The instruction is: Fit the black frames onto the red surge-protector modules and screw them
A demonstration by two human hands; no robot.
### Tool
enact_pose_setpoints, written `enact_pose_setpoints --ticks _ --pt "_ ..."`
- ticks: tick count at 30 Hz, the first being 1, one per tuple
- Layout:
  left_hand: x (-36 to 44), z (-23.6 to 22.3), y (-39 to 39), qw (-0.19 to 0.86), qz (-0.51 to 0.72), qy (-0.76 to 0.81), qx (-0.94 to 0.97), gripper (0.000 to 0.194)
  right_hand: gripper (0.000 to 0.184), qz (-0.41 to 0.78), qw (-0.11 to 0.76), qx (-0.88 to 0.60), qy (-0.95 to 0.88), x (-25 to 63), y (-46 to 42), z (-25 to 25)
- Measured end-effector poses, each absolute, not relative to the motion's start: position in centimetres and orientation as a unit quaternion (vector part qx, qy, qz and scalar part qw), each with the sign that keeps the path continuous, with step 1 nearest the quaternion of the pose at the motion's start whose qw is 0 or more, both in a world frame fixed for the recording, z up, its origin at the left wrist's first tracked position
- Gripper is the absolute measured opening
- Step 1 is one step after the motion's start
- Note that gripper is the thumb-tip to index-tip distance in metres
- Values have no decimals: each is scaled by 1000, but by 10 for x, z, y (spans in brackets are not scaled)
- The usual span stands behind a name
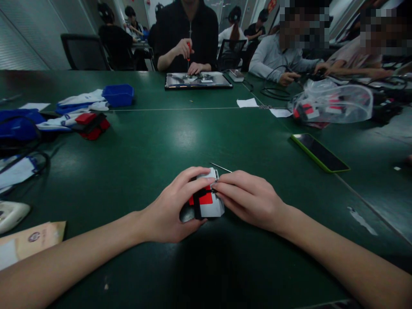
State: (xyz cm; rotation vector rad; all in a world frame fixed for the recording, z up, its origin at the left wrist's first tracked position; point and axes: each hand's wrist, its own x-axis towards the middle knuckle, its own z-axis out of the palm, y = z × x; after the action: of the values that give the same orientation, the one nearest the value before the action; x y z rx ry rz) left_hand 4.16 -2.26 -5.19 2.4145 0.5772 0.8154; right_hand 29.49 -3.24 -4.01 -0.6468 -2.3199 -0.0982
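Note:
A small box-shaped device in white, red and black (218,209) rests on the green table in front of me. My left hand (175,199) is wrapped round its left side, fingers over the top and thumb low at the near edge. The fingertips of my right hand (254,199) are pinched together against the device's upper right edge; whatever lies between them is too small to make out. Just beyond those fingers a thin metal rod (220,167) sticks out, its other end hidden by my right hand. I cannot tell whether that hand holds it.
A phone with a green edge (318,152) lies to the right, near a clear plastic bag (347,103) of red-and-white parts. Red-black blocks (92,125) and a blue bin (118,95) are leftward. Across the table, a person's hand (183,48) holds a red screwdriver over a flat panel (219,80).

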Motion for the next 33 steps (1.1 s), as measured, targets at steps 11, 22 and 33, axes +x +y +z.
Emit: enact_pose_setpoints --ticks 11,22,33 --pt "41 -47 -21 260 294 205 897 83 21 190 437 -312 -822 290 -28 -51" --pt "43 -47 -25 302 274 183 894 104 20 165 402 -261 -862 283 -38 -49" --pt "54 -47 -23 396 238 361 810 96 16 76 417 -286 -859 285 -40 -41"
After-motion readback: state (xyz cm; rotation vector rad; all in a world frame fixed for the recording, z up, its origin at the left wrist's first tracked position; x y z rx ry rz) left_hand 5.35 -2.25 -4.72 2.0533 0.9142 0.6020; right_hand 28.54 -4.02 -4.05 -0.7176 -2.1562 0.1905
